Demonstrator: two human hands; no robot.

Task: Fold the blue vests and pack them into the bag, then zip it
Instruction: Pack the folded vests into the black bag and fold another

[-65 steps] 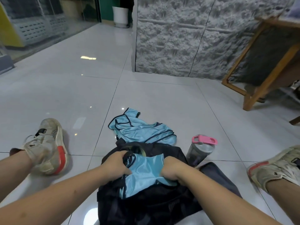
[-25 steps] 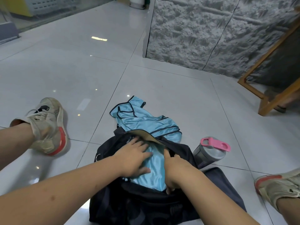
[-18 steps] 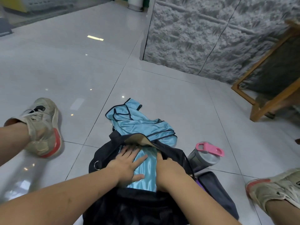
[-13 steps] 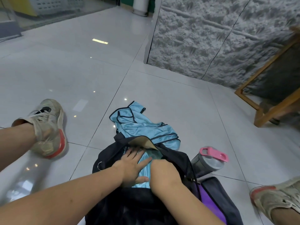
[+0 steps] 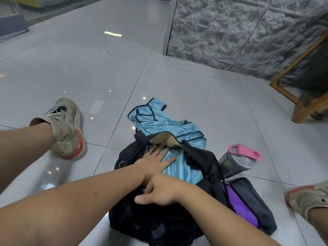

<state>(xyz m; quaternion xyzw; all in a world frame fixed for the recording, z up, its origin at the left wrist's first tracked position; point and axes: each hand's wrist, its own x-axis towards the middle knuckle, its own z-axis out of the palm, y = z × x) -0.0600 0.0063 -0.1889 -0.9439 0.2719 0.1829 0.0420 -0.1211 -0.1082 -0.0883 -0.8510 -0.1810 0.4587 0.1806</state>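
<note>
Glossy grey tile floor (image 5: 177, 89) is carrying everything. Black soft fabric bag (image 5: 159, 221) is lying open w/ a shiny blue vest (image 5: 182, 169) tucked inside; 2nd blue vest (image 5: 159, 121), crumpled, dark-piped, is lying just behind the bag's far rim. Left hand (image 5: 152, 162) is pressing flat on the packed vest, fingers (image 5: 158, 148) straight & spread. Right hand (image 5: 159, 190) is resting at the bag's near opening, fingers curled, thumb out; can't tell if gripping anything. Grey bottle (image 5: 236, 161) w/ pink lid is lying beside the bag.
</note>
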